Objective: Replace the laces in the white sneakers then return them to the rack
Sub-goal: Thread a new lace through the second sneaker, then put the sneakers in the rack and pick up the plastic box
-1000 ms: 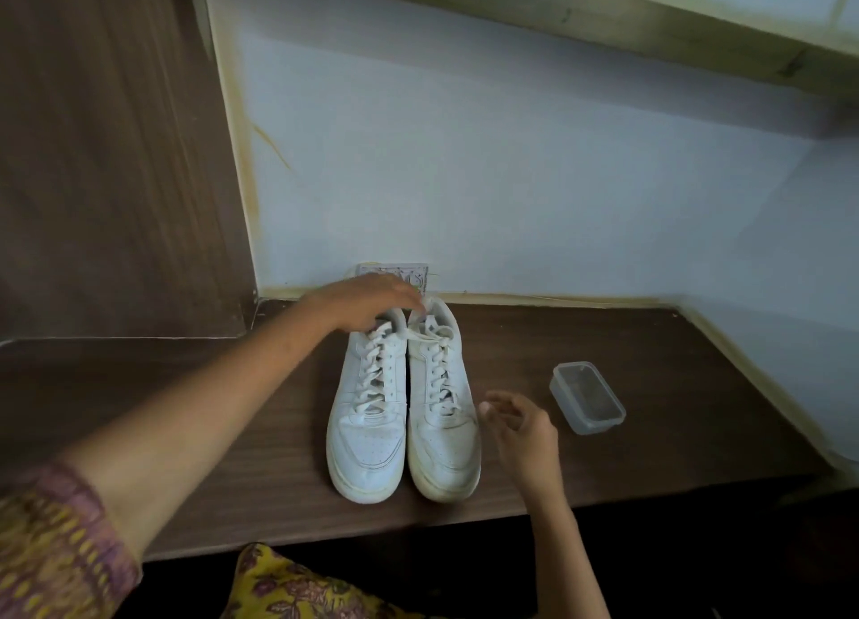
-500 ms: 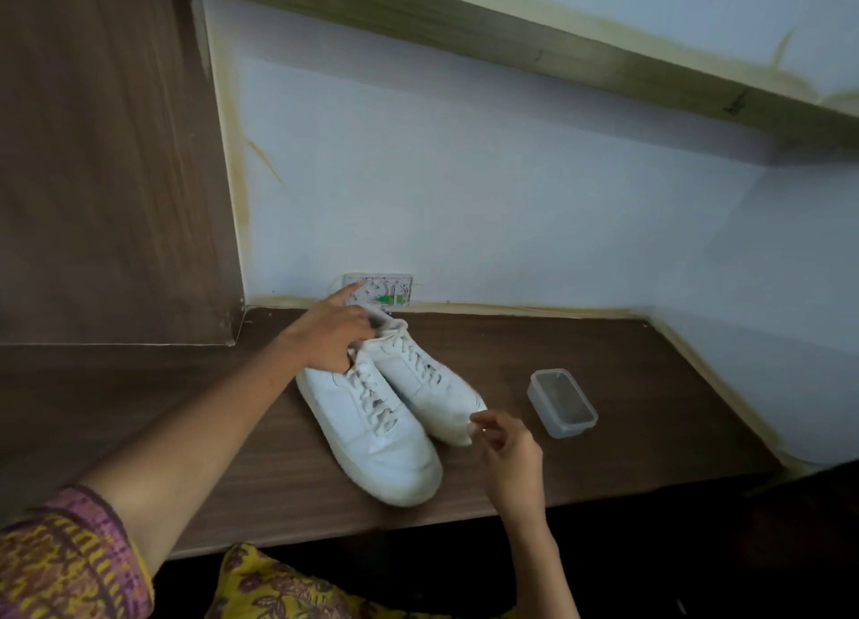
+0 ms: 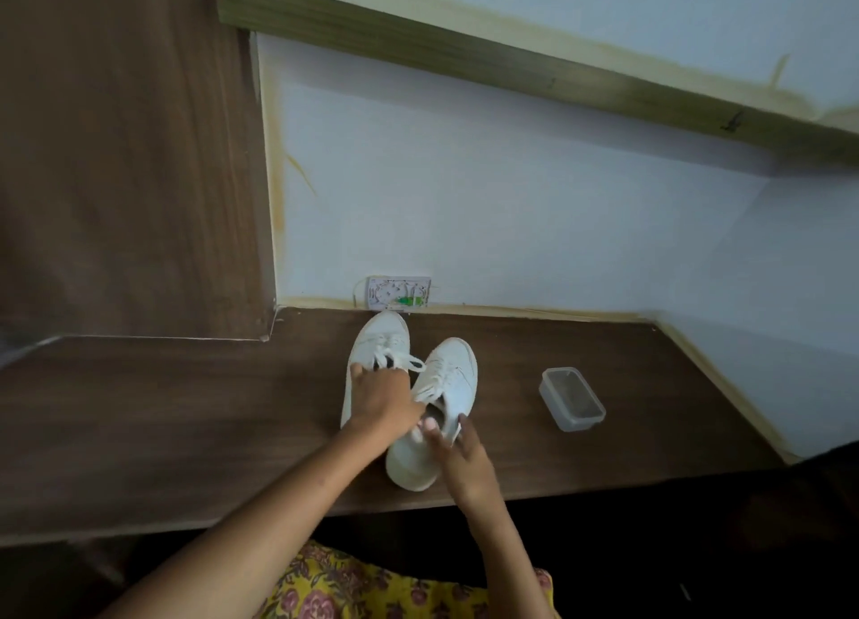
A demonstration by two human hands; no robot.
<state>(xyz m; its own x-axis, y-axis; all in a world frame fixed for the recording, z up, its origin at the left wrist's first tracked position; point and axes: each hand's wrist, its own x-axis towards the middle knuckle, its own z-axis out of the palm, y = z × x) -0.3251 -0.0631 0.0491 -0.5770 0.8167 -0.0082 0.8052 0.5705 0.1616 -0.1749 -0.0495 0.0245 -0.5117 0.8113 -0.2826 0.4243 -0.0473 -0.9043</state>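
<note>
white on dark brown

two white sneakers (image 3: 409, 400) with white laces (image 3: 395, 358) on a dark brown wood-grain tabletop (image 3: 186, 432); a clear plastic container (image 3: 572, 404) looks greyish; the wall (image 3: 511, 200) is pale bluish white with yellowed edges; yellow garment (image 3: 362, 590) patterned with maroon flowers.

Two white sneakers (image 3: 420, 400) sit side by side on the brown wood, toes pointing away. Their white laces (image 3: 399, 360) are still in.
</note>
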